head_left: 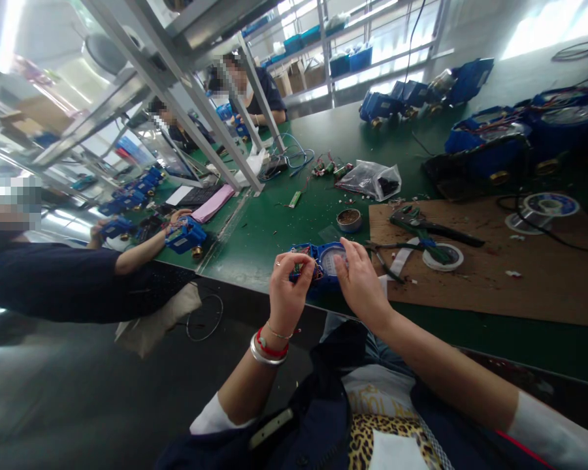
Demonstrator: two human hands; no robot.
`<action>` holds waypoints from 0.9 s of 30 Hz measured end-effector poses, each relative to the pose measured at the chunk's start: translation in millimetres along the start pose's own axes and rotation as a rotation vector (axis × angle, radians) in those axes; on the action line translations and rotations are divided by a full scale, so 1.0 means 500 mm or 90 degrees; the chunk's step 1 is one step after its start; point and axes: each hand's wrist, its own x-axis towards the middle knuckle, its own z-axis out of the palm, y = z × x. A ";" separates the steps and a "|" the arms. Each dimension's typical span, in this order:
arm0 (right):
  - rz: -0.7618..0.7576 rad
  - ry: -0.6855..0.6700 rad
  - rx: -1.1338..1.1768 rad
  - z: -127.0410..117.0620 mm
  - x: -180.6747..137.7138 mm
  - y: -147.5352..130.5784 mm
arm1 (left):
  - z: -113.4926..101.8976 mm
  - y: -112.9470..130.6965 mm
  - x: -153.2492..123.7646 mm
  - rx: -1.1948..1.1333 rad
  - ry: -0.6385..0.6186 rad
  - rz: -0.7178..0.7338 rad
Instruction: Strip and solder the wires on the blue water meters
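A blue meter housing (323, 260) with a round clear window sits at the front edge of the green table (294, 222). My left hand (288, 287) is closed in a pinch on small wires and parts at the housing's left side. My right hand (360, 281) grips the housing's right side, fingers curled over its top. Both wrists hang just off the table's edge above my lap.
A brown cardboard sheet (494, 261) to the right bears pliers (428, 228), solder reels (443, 256) and a cable. Behind lie a small round tin (349, 220), a plastic bag (372, 179) and several blue meters (494, 140). At the left, a co-worker's hand (174, 219) holds another blue meter (186, 235).
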 end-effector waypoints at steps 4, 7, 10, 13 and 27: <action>-0.150 0.007 -0.029 -0.031 0.020 -0.004 | 0.006 -0.006 -0.003 -0.002 0.011 -0.041; -0.296 -0.044 -0.011 -0.053 0.050 -0.009 | 0.013 -0.011 -0.002 -0.014 0.015 -0.073; -0.351 -0.083 0.003 -0.058 0.069 -0.017 | 0.018 -0.012 0.001 -0.021 0.015 -0.088; -0.355 -0.084 0.007 -0.052 0.072 -0.022 | 0.021 -0.012 0.003 -0.028 0.021 -0.096; -0.390 -0.086 -0.006 -0.054 0.062 -0.023 | 0.025 -0.021 0.009 -0.056 0.033 -0.113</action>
